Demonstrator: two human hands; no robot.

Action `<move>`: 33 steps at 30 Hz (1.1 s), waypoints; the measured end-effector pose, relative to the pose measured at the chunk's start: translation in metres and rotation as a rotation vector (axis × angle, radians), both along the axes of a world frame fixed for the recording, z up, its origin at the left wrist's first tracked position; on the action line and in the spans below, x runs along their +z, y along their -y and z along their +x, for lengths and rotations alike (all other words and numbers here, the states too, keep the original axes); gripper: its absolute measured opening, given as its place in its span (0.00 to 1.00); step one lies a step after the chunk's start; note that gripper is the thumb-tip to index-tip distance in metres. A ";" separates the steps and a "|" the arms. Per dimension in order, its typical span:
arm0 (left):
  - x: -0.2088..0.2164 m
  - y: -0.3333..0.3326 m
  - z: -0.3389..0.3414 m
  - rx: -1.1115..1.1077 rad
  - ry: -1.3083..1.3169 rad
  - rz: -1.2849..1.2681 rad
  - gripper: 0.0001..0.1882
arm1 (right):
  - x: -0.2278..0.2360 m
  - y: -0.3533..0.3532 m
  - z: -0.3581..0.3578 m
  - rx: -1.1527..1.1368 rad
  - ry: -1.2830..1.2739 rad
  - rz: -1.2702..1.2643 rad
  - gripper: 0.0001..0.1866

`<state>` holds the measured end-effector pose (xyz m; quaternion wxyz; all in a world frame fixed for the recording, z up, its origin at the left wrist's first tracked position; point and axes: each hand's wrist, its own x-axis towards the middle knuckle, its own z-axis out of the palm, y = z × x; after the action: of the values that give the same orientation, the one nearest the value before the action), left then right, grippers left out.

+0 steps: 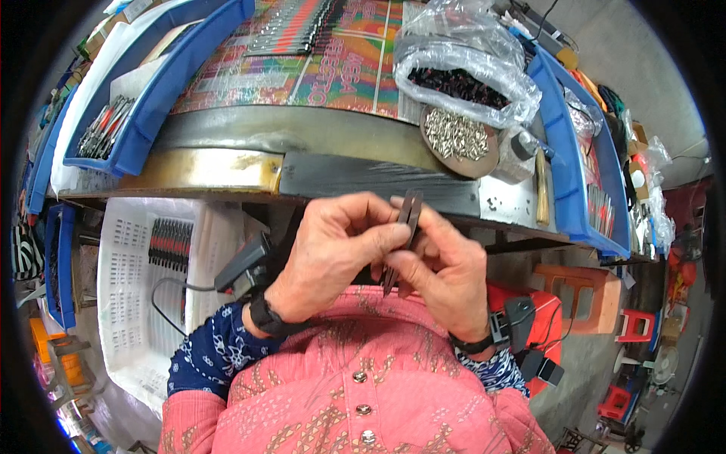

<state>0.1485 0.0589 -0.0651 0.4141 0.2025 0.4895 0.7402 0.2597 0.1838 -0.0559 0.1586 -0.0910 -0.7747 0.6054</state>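
Observation:
In front of my chest, at the bench's near edge, both hands hold a slim dark two-pronged piece (411, 210). Its two narrow strips stand side by side with a thin gap, and its lower tip shows below my fingers. My left hand (321, 246) pinches it from the left between thumb and fingers. On the other side, my right hand (452, 274) is closed around its middle and lower part. The fingers hide much of the piece, so its exact kind does not show. A dark wooden block (370, 178) lies along the bench edge just beyond.
A round dish of small silver pins (457, 136), a plastic bag of dark parts (505, 106) and a brush (542, 189) sit at right. Blue bins (155, 121) (563, 163) flank the bench. Black-and-red pieces (291, 30) lie far back. A white basket (121, 303) stands lower left.

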 end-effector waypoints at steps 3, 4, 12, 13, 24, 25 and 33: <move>0.005 -0.005 -0.007 0.010 -0.112 0.015 0.07 | 0.008 -0.005 -0.004 0.003 0.017 -0.087 0.25; 0.008 -0.007 -0.011 0.011 -0.143 0.041 0.07 | 0.011 -0.008 -0.009 0.011 0.003 -0.097 0.25; 0.047 -0.029 -0.041 0.055 -0.220 0.134 0.06 | 0.049 -0.032 -0.044 0.064 -0.149 -0.026 0.17; 0.052 -0.031 -0.044 0.055 -0.257 0.150 0.06 | 0.051 -0.032 -0.051 0.041 -0.170 -0.033 0.18; 0.080 -0.045 -0.070 0.122 -0.415 0.215 0.07 | 0.075 -0.052 -0.081 0.129 -0.280 -0.029 0.17; 0.080 -0.046 -0.071 0.117 -0.414 0.209 0.07 | 0.074 -0.053 -0.082 0.134 -0.276 -0.035 0.17; 0.078 -0.049 -0.074 0.144 -0.412 0.173 0.07 | 0.068 -0.054 -0.086 0.113 -0.270 -0.081 0.15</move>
<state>0.0746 0.1080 0.0132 0.2327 0.3485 0.5114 0.7503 0.1732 0.2383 0.0121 0.2232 0.0285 -0.7251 0.6509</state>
